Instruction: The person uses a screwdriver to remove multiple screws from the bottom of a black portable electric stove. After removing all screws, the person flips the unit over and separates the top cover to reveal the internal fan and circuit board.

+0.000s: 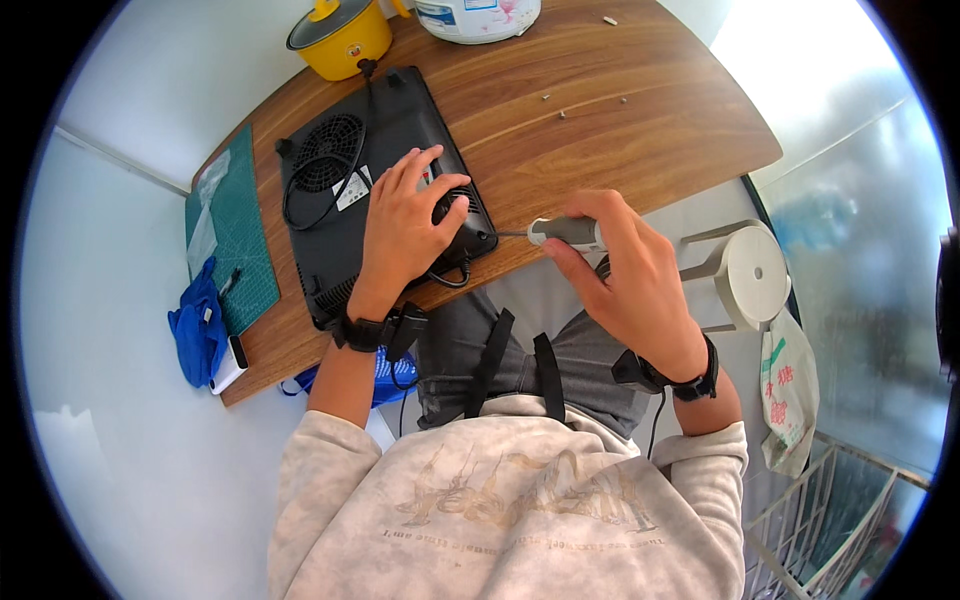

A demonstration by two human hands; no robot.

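A black induction cooker lies underside up on the wooden table, its round fan grille and feet showing. My left hand rests on its underside with fingers spread, holding nothing. In my right hand is a grey and white screwdriver, gripped by the handle. Its shaft points left, and the tip is at the cooker's near right corner, by a screw hole. A black power cord loops over the cooker beside the grille. Several small screws lie loose on the table to the right.
Behind the cooker stand a yellow pot with a lid and a white appliance. At left are a green cutting mat, a blue cloth bag and a white box-shaped item. A white stool stands right, beyond the table edge.
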